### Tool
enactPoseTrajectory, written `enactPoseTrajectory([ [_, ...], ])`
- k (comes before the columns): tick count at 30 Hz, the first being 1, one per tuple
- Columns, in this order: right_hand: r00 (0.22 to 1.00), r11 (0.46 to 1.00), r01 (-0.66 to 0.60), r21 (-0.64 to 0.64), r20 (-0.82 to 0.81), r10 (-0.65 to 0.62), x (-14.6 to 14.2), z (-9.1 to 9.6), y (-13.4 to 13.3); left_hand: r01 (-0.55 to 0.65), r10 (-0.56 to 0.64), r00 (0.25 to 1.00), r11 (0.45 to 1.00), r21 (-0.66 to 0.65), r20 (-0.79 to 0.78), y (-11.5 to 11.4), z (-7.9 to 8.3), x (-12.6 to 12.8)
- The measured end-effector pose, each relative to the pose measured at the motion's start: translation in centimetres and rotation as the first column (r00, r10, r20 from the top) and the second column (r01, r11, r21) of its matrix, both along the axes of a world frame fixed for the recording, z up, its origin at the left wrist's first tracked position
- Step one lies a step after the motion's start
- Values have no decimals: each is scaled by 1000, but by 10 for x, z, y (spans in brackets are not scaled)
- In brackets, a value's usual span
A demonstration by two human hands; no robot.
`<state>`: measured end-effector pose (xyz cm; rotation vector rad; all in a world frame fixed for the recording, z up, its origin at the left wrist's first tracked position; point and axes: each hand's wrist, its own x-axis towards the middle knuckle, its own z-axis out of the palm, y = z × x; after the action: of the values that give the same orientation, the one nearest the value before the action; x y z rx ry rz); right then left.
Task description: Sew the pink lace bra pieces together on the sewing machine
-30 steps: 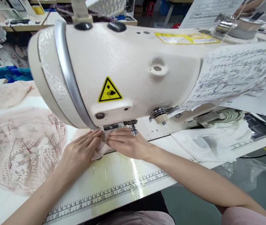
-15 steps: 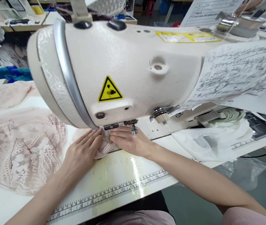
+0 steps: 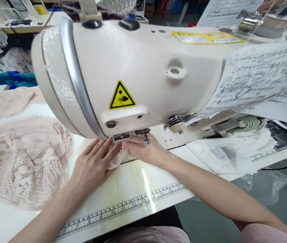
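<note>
A piece of pale pink lace fabric (image 3: 118, 158) lies under the head of a white sewing machine (image 3: 148, 67). My left hand (image 3: 93, 158) rests flat on its left side, fingers stretched out and slightly apart. From the right, my right hand (image 3: 147, 150) reaches in with fingers extended over the fabric's right edge, close to the needle area. The machine head and its small metal parts hide some of the fingertips, and the needle itself cannot be seen.
To the left lies a heap of pink lace pieces (image 3: 32, 162) with loose red threads. White cloth (image 3: 231, 152) and a coiled pale green strip (image 3: 250, 124) sit at the right. A printed ruler (image 3: 123, 207) runs along the table's front edge. Handwritten paper (image 3: 265, 77) covers the machine's arm.
My left hand's fingers have spread, with the thumb side now reaching further right across the lace. The lace has shifted slightly to the right. My right hand stays nearly in place.
</note>
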<state>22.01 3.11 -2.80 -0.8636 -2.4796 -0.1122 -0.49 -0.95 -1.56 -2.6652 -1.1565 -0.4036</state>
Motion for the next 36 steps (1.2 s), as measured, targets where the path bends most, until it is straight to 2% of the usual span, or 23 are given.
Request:
enactPoseTrajectory([
  [5,999,998,52,-39,18,-51,0,-3,1,2,-2,1000,1000,5,-29,1,2,1],
  [9,998,988,34,-152,-38,-40,0,1,1,-16,16,998,1000,6,-67,2,5,3],
  [12,996,983,43,-176,-73,-57,-1,4,0,-4,3,1000,1000,-12,-29,2,5,3],
  [17,996,997,76,22,52,-77,1,-2,-1,145,-145,989,988,50,-4,3,5,0],
  [23,997,981,49,190,44,-58,0,0,-4,194,-194,981,980,44,10,6,7,-7],
  [29,998,974,-29,227,53,18,-5,10,-6,204,-203,979,979,-21,22,11,8,-18],
  [32,996,970,-84,228,22,81,-9,6,-6,202,-202,979,979,-29,19,14,9,-21],
  [36,996,980,-84,182,-13,88,-15,0,-7,197,-197,980,980,-19,-5,15,10,-20],
])
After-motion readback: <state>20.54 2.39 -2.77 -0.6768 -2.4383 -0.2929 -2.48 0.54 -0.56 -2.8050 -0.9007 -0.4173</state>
